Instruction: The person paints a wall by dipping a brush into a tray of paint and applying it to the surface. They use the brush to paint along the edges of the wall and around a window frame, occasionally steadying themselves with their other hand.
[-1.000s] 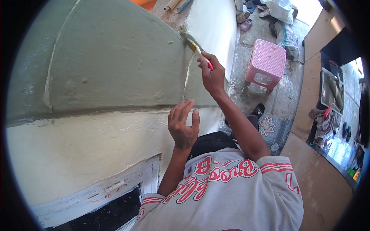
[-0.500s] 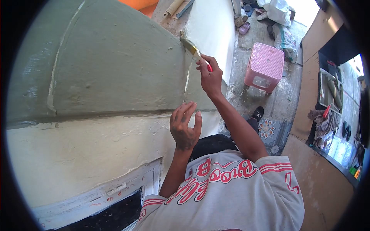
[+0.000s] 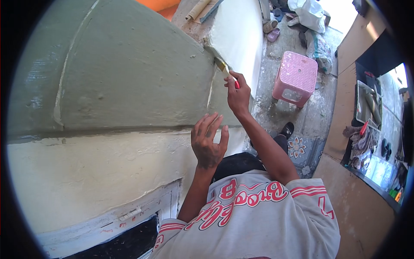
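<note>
My right hand (image 3: 239, 94) is closed round the red and white handle of a paintbrush (image 3: 224, 69). Its bristles meet the edge where the grey-green painted wall (image 3: 138, 64) turns into a white face (image 3: 235, 30). Below and to the left, my left hand (image 3: 208, 140) is held with fingers stretched and spread, nothing in it. Those fingertips lie over the lower border of the grey-green area, just above the cream wall (image 3: 108, 168). A pale line runs down the green surface left of the brush.
A pink plastic stool (image 3: 296, 75) stands on the concrete floor to the right. Shoes (image 3: 273, 34) and white bags (image 3: 308, 15) lie beyond it. A brown board partition (image 3: 340, 125) rises at far right. A white window frame (image 3: 116, 216) is at lower left.
My right hand has drawn the paintbrush a little down and to the right along the wall's edge. My left hand stays in nearly the same place.
</note>
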